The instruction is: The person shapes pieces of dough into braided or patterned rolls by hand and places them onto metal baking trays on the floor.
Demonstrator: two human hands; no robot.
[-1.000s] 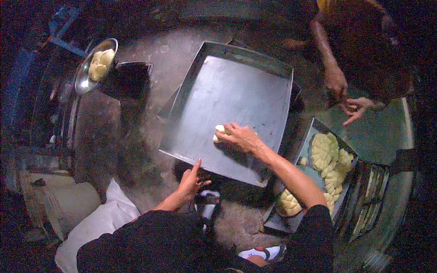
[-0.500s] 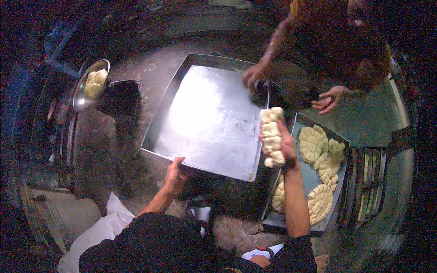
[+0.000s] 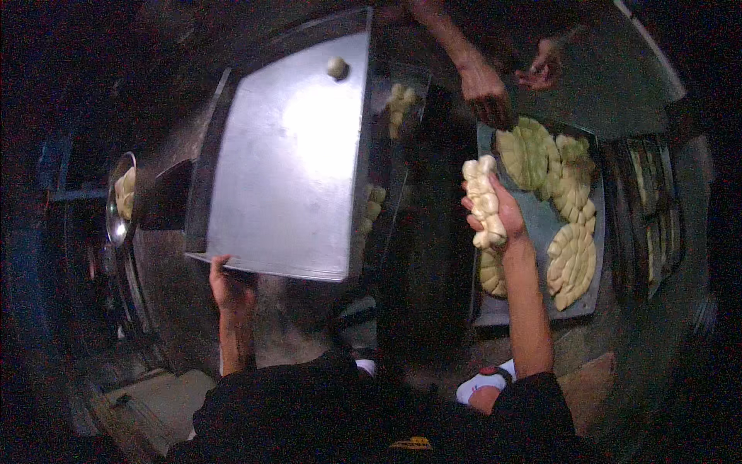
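Metal tray swung away leftward, left hand clasping it, right hand curled around dough pieces

Dough strip partly hidden behind tray, co-worker's arm cut off above.

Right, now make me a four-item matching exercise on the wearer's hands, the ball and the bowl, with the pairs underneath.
Column one
1. left hand
2. right hand
3. lone dough ball
4. round steel bowl

Column two
A. inside the large metal tray, toward its far right corner
B. at the far left of the view, with pale dough in it
C. holding the large metal tray by its near edge
D. wrapped around a knobbly dough strip

Pairs: 1-C, 2-D, 3-A, 4-B
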